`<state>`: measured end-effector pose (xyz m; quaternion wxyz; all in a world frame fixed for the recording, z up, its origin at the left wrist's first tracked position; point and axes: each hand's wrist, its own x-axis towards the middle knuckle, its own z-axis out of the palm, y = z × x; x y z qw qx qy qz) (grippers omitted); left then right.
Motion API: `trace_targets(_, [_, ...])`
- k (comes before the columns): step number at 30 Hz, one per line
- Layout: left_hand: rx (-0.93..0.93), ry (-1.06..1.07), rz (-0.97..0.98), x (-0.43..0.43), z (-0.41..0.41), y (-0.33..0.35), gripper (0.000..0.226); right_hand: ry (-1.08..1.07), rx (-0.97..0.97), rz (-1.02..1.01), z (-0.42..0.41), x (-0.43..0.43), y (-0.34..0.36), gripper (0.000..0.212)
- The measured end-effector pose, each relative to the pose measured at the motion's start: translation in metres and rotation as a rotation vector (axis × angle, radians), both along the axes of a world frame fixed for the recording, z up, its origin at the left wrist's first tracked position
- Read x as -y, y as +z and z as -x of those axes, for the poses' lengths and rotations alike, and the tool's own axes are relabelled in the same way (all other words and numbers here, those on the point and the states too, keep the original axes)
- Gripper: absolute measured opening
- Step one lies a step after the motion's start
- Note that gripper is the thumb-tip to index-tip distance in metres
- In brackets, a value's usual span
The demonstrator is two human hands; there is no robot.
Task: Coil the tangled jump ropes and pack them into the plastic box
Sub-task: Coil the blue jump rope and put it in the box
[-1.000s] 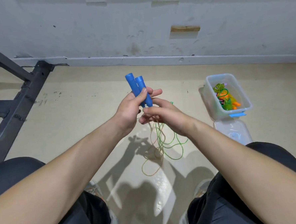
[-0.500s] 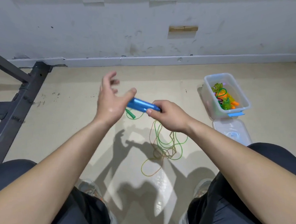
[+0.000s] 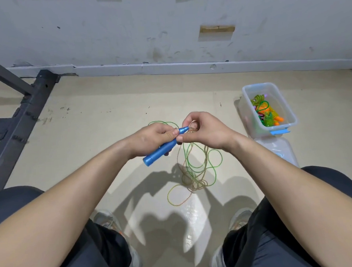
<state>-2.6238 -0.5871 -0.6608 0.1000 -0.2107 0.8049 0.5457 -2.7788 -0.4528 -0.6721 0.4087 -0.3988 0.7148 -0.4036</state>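
My left hand [image 3: 153, 137] grips the blue jump-rope handles [image 3: 163, 149], which point down-left with the tapered tip toward my right hand. My right hand [image 3: 207, 131] pinches the cord right at that tip. From both hands a tangle of green and tan cord [image 3: 196, 169] hangs down and piles in loops on the floor. A green loop also shows behind my left hand. The clear plastic box [image 3: 284, 106] stands open on the floor to the right and holds several coiled ropes with green and orange handles.
The box's clear lid [image 3: 279, 149] with a blue clip lies on the floor just in front of the box. A dark metal frame [image 3: 22, 126] runs along the left. My knees and shoes fill the bottom of the view; a white wall closes the back.
The blue handles went from upright in my left hand to my right hand, and now lie tilted down-left in my left hand again. My right hand has shifted to the cord at the tip.
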Motion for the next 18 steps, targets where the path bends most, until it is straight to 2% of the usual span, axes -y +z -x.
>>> trace_targets(4, [0.032,0.067,-0.194,0.007,-0.004,-0.001,0.035,-0.022,0.165,0.094,0.01,-0.003,0.003,0.007])
trace_targets(7, [0.024,0.093,-0.384,0.007,-0.007,0.0,0.022,-0.044,0.236,0.136,0.013,-0.004,0.007,0.012])
trace_targets(9, [0.03,0.122,-0.514,0.003,-0.008,-0.001,0.027,-0.056,0.251,0.145,0.012,-0.005,0.008,0.009])
trace_targets(12, [0.051,0.157,-0.652,-0.004,-0.01,-0.004,0.032,-0.034,0.197,0.125,0.016,-0.006,0.008,0.006])
trace_targets(16, [0.091,0.151,-0.686,-0.004,-0.014,-0.01,0.027,0.019,0.051,0.036,0.026,-0.008,0.006,0.01])
trace_targets(18, [0.102,0.146,-0.685,-0.005,-0.016,-0.011,0.026,0.029,0.054,0.012,0.029,-0.01,0.007,0.01])
